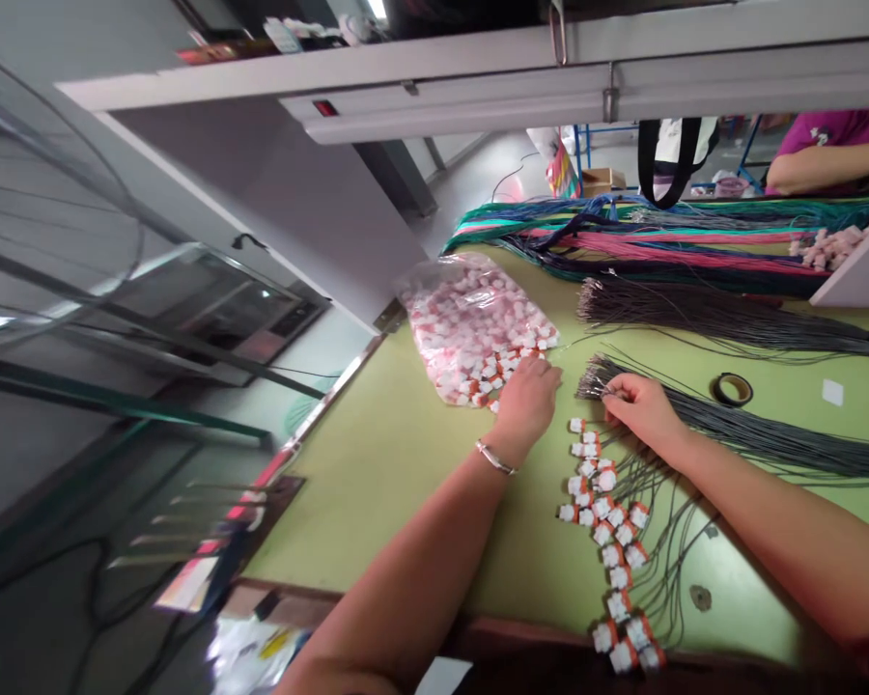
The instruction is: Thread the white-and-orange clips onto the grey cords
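At the mouth of a clear plastic bag (470, 309) full of small white-and-orange connector housings (503, 365), my left hand (530, 401) is curled over the loose pieces. Its fingertips are partly hidden, so what they hold is unclear. My right hand (644, 410) pinches a thin wire at the tipped ends of a dark grey wire bundle (774, 434). Below it, several connectors with wires fitted (612, 555) lie in a staggered column, their grey wires trailing right under my right forearm.
A second dark wire bundle (695, 314) lies farther back, with coloured wires (666, 241) behind it. A roll of black tape (732, 389) sits right of my right hand. A shelf with a lamp (478, 106) spans overhead. Another person's arm (832, 164) shows at far right.
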A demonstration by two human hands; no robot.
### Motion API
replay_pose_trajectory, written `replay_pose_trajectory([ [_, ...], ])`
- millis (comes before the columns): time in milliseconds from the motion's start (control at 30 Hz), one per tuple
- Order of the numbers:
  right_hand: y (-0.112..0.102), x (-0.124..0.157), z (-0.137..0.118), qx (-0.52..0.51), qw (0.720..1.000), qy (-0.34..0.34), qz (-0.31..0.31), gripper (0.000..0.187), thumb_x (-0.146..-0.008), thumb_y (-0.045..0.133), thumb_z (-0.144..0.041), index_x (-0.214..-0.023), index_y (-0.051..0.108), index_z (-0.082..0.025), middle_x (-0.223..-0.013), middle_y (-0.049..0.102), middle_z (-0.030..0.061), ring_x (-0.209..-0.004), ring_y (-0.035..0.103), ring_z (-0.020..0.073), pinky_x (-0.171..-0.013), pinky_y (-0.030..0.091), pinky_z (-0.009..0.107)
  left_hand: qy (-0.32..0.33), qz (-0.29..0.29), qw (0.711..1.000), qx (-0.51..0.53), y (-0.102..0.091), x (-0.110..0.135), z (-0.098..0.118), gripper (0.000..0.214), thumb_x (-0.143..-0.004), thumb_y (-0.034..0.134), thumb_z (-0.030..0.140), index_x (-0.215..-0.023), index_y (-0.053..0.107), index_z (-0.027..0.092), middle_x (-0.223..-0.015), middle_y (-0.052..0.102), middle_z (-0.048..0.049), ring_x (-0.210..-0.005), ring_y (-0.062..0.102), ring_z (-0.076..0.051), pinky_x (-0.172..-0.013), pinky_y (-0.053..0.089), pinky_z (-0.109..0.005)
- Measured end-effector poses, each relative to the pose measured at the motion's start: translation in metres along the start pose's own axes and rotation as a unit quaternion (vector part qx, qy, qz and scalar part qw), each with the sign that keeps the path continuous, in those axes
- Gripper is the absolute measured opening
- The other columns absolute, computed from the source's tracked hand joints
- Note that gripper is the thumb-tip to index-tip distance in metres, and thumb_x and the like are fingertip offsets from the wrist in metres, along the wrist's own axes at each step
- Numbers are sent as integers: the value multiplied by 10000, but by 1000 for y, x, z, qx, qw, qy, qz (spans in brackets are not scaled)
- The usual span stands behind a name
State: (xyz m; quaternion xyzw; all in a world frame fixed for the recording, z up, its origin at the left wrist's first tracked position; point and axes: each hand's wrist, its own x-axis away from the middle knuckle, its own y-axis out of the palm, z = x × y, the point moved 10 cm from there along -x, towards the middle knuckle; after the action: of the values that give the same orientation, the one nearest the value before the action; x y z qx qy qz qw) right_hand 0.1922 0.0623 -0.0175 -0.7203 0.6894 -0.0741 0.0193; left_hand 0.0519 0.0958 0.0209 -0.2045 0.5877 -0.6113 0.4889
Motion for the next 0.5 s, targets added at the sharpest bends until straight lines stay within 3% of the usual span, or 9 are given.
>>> replay_pose_trajectory([
  [133, -3, -1, -2, 2, 1000, -11, 14, 142, -638, 574, -322, -626, 547, -183, -481, 477, -51, -448, 423, 91, -465, 363, 229, -56, 105, 983, 138, -31, 8, -2, 144, -838, 551, 224, -886, 673, 164, -929, 653, -94, -914, 558, -222, -864, 430, -377],
  [200, -3, 0, -5, 6, 1000, -26, 14, 138, -633, 567, -317, -621, 560, -179, -507, 457, -51, -469, 401, 88, -464, 360, 228, -132, 87, 944, 290, -24, 15, -6, 119, -800, 600, 241, -860, 669, 165, -828, 654, -63, -767, 581, -179, -739, 465, -323],
  [233, -2, 0, -6, 8, 999, -32, 11, 133, -630, 562, -308, -625, 570, -175, -525, 463, -46, -484, 399, 89, -468, 364, 227, -174, 51, 906, 384, -11, 19, -6, 134, -785, 622, 264, -856, 666, 160, -744, 642, -43, -664, 571, -151, -650, 463, -289],
  [300, -2, 1, -7, 12, 999, -37, 5, 123, -628, 548, -288, -633, 580, -170, -547, 478, -39, -506, 400, 91, -475, 368, 225, -244, -25, 790, 562, 18, 28, 5, 195, -752, 664, 314, -846, 655, 144, -620, 606, -8, -522, 530, -107, -526, 426, -237],
  [367, -2, 2, -8, 18, 999, -39, 9, 108, -630, 531, -270, -629, 574, -171, -547, 476, -40, -507, 393, 89, -476, 366, 221, -285, -61, 673, 680, 38, 36, 17, 234, -715, 709, 327, -803, 642, 121, -611, 609, -6, -496, 530, -81, -500, 418, -205],
  [400, -3, 2, -8, 21, 999, -39, 14, 102, -632, 524, -265, -625, 568, -173, -539, 468, -43, -500, 386, 88, -471, 360, 218, -299, -64, 631, 713, 43, 38, 20, 243, -695, 732, 317, -777, 638, 109, -633, 623, -13, -508, 541, -72, -508, 426, -191],
  [433, -4, 2, -7, 24, 999, -37, 18, 99, -637, 517, -261, -624, 563, -175, -529, 458, -47, -492, 381, 87, -465, 353, 216, -309, -65, 603, 733, 46, 40, 21, 247, -677, 751, 302, -757, 636, 98, -653, 635, -22, -519, 549, -64, -516, 433, -179],
  [500, -5, 1, -5, 34, 998, -35, 28, 95, -646, 508, -258, -624, 555, -178, -512, 445, -52, -479, 378, 86, -453, 339, 212, -318, -73, 575, 750, 51, 41, 21, 248, -664, 769, 277, -751, 641, 83, -673, 651, -35, -529, 557, -57, -522, 442, -163],
])
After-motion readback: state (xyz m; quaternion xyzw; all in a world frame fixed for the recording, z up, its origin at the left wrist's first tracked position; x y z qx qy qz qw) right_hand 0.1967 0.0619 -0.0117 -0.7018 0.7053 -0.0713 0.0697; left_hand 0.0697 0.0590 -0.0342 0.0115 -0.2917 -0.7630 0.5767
